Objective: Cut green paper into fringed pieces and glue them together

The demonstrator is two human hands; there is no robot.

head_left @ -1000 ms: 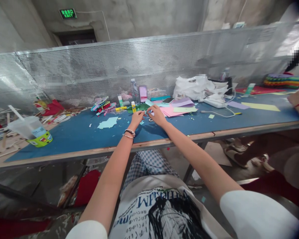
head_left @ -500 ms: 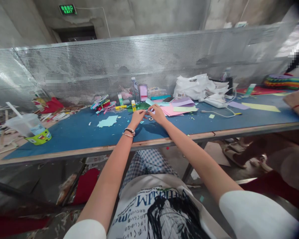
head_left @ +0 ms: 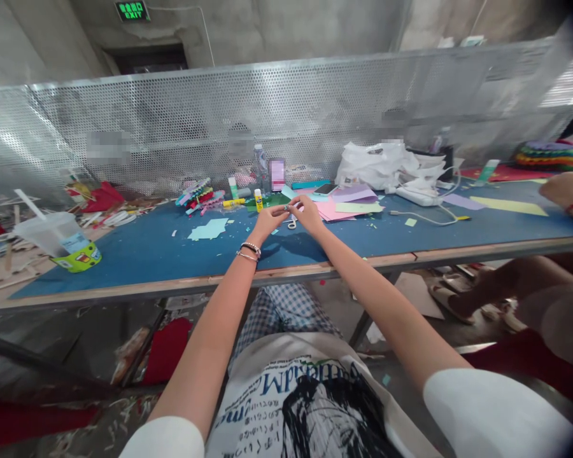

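Observation:
My left hand [head_left: 270,220] and my right hand [head_left: 307,214] meet fingertip to fingertip just above the blue table top [head_left: 172,267]. Both are closed in a pinch; whatever is between the fingers is too small and covered to name. White scissor-like loops [head_left: 292,224] show on the table under my right hand. Behind the hands stands an upright yellow glue stick [head_left: 258,200], near green paper [head_left: 270,201]. Pink paper [head_left: 332,210] lies beyond my right hand, and a cut piece of light blue paper [head_left: 209,229] rests left of my left hand.
A plastic cup with straw [head_left: 57,238] stands at the left. Along the back are a propped phone [head_left: 277,175], a water bottle [head_left: 260,166], a white plastic bag [head_left: 372,168] and a power strip [head_left: 417,194]. Another person's arm [head_left: 568,194] reaches in at the right.
The fingers have shifted slightly, with the left hand's fingers now straighter toward the right hand's. The white loops under the hands show a little more. The view has moved slightly.

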